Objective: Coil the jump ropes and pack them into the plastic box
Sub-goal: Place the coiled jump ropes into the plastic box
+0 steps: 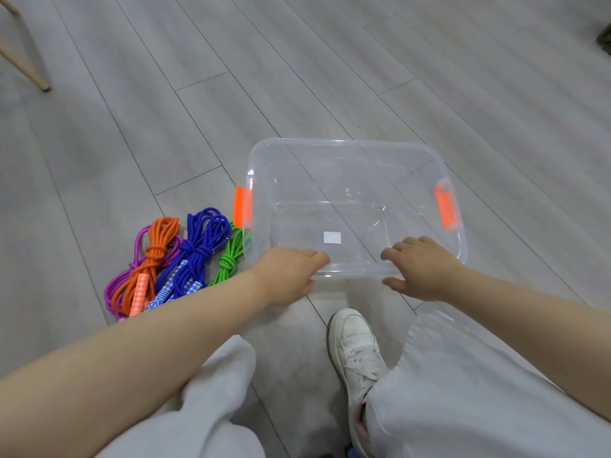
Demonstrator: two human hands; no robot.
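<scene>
a: both hands are gripping the near rim of the box on the floor, left hand, right hand.

b: light, slick plastic. the ropes are lying knotted just left of it, soft; probably best taken at the knots.

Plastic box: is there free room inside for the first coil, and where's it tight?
The plastic box holds nothing but a white sticker. Both hands, left hand and right hand, occupy its near rim. Crowded at its left wall, where the coiled jump ropes lie.
</scene>
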